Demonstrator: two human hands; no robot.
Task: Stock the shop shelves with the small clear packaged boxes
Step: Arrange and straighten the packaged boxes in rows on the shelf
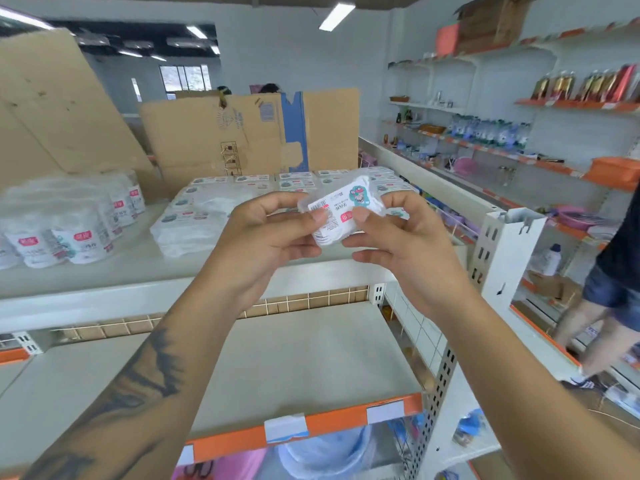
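Nearest me, a bare lower shelf [294, 355] with an orange edge strip; I read it as space not yet stocked.

Above it, both my hands are raised over the front edge of the top shelf [145, 268]. Left hand [266, 233] pinches the left end of a clear box [346, 211], thumb on the label side, fingers curled behind. Right hand [391, 233] pinches the right end the same way. The box is tilted, its label towards me and printed upside down. I judge the two-handed grip is for turning the box so the label matches the others before it is set down.

Behind the box, more boxes [263, 183] lie flat in rows, labels up; some at the left front sit bundled in clear wrap [187, 230]. The open strip of shelf under my hands looks like the next slot.

Left of the rows stand white pouches [83, 237], apart from the boxes, so products stay grouped.

Behind, cardboard sheets [214, 136] stand upright.

Far right, a person [613, 271] stands in the aisle beside a wall rack [519, 147] of mixed goods.
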